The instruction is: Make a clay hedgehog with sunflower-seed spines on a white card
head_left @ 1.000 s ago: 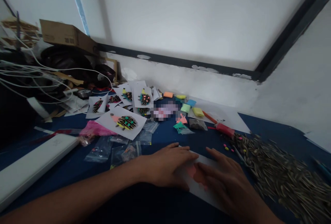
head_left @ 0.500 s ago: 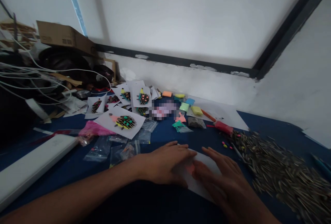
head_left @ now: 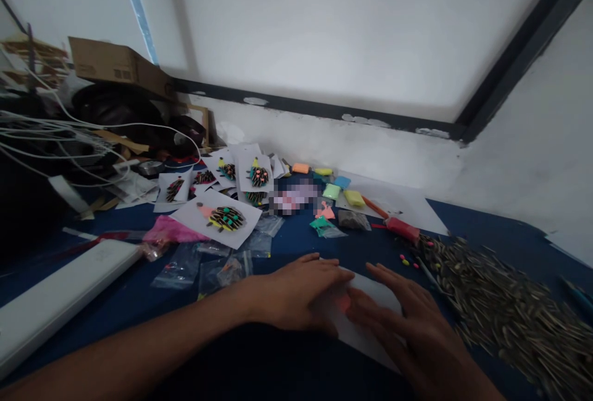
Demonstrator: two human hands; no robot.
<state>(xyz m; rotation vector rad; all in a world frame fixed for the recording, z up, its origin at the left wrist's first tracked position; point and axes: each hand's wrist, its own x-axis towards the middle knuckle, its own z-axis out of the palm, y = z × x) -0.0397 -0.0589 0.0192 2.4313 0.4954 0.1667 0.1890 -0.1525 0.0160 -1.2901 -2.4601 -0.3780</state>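
A white sheet of paper lies on the blue tabletop, partly covered by both hands. On it is a flat patch of orange-pink clay, its edges mostly hidden by fingers. My left hand rests over the sheet's left side with fingers stretched out, holding nothing visible. From the right, my right hand reaches in with its fingers apart; one fingertip is at the clay, and whether it presses cannot be made out.
Striped seeds are heaped at right, beside a red tube. Clay packets lie at the back. Hedgehog pictures and plastic bags are on the left, near a long white box and tangled cables.
My right hand's fingers are spread slightly more and sit a little further right. The left hand stays nearly in place. The whole view has shifted very slightly.
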